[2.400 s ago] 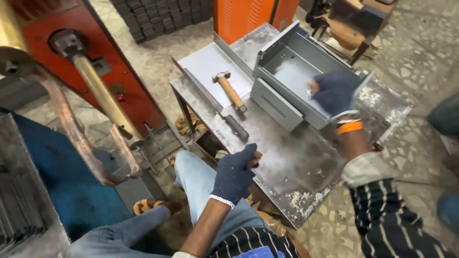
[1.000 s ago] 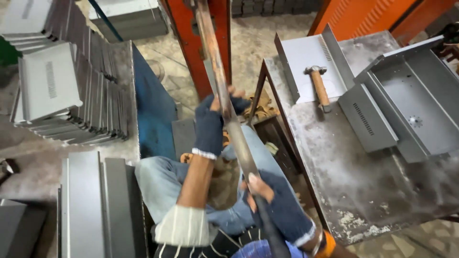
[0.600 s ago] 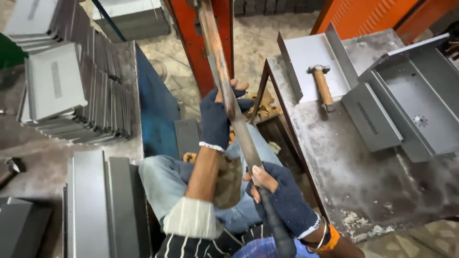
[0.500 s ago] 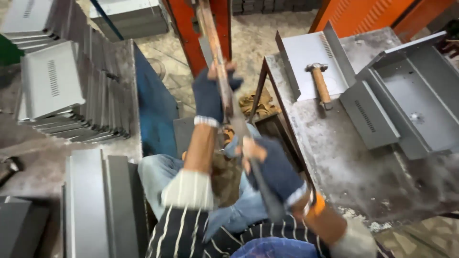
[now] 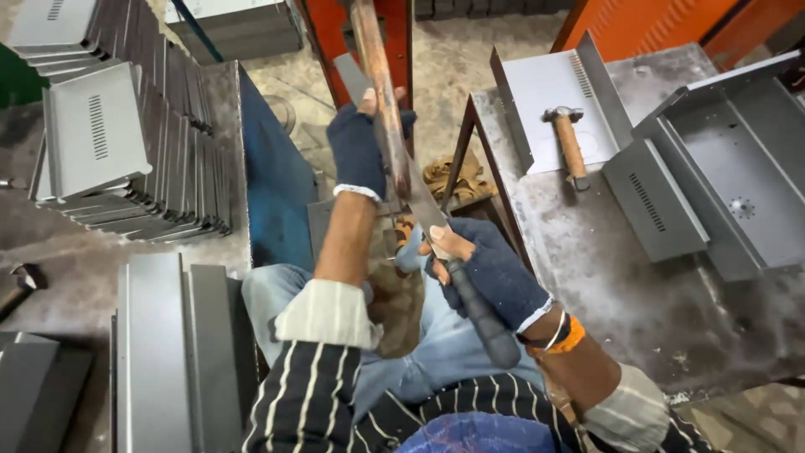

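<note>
Head camera, looking down at a seated person in a striped top and blue jeans. A long rusty lever bar (image 5: 381,92) runs from the top centre of the frame down toward the lap, ending in a dark handle grip (image 5: 482,323). The left hand (image 5: 362,149), in a dark blue fingerless glove, is wrapped around the bar's upper part at centre top. The right hand (image 5: 495,273), gloved the same way with an orange band at the wrist, is clenched on the bar lower down, just above the grip, right of centre.

The bar and both forearms cover much of the gap between the knees, hiding what lies beneath.

At the right, a scuffed metal surface (image 5: 629,294) carries a wooden-handled hammer (image 5: 570,144) lying on a grey folded metal sheet (image 5: 545,92), with a grey sheet-metal box (image 5: 721,168) beside it. At upper left stands a stack of grey vented metal panels (image 5: 126,143); more grey panels (image 5: 176,352) lie at lower left. An orange machine frame (image 5: 398,33) rises behind the bar.
</note>
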